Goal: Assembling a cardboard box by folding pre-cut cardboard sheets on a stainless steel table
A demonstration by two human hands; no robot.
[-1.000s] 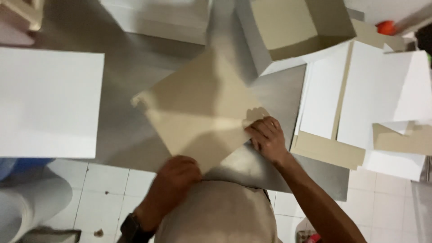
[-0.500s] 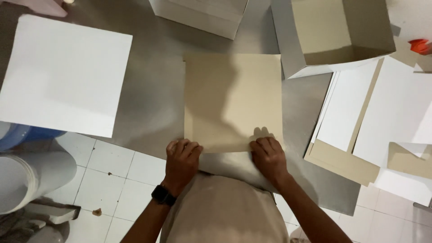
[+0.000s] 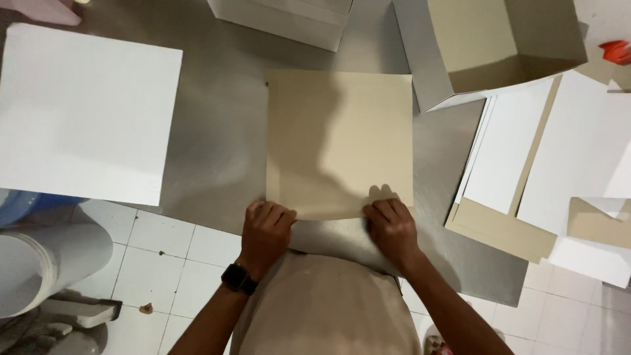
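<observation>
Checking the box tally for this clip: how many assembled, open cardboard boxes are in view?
1, for certain: an open box with a tan inside, at the table's far right. The white piece cut off by the top edge may be another. Everything else looks like flat sheets.

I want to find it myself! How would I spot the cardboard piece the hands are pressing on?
Start at the grey metal table and look to its middle, near the front edge. There lies a flat tan cardboard sheet with the left hand and right hand on its near edge. Neighbouring sheets are white or stacked.
</observation>
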